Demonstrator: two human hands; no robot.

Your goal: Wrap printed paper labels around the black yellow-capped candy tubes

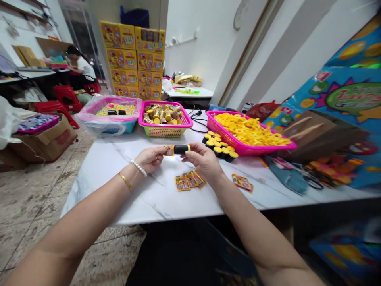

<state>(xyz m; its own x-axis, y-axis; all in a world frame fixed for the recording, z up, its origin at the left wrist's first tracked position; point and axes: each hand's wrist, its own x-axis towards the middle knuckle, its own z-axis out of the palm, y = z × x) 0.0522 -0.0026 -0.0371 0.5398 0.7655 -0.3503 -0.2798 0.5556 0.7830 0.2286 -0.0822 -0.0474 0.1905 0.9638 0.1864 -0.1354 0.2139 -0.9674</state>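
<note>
Above the marbled white table, my right hand (pixel 205 161) grips a small black container (pixel 180 149) by its yellow-lidded end. The container lies sideways in the air. My left hand (pixel 152 159), with a pearl bracelet at the wrist, pinches a printed sleeve label (pixel 169 150) at the container's other end. Whether the label is partly over the container I cannot tell. Below my hands lies a fanned pile of such labels (pixel 189 180), and a smaller label pile (pixel 242 182) is to the right. Several black containers with yellow lids (pixel 220 146) stand beyond my right hand.
A pink basket of yellow plastic pieces (pixel 253 131) stands at the right, near scissors (pixel 312 182). At the back are a basket of labelled containers (pixel 163 115) and a plastic-lined basket of colourful beads (pixel 116 109). Yellow boxes (pixel 122 57) are stacked behind. A person (pixel 85 69) sits far left.
</note>
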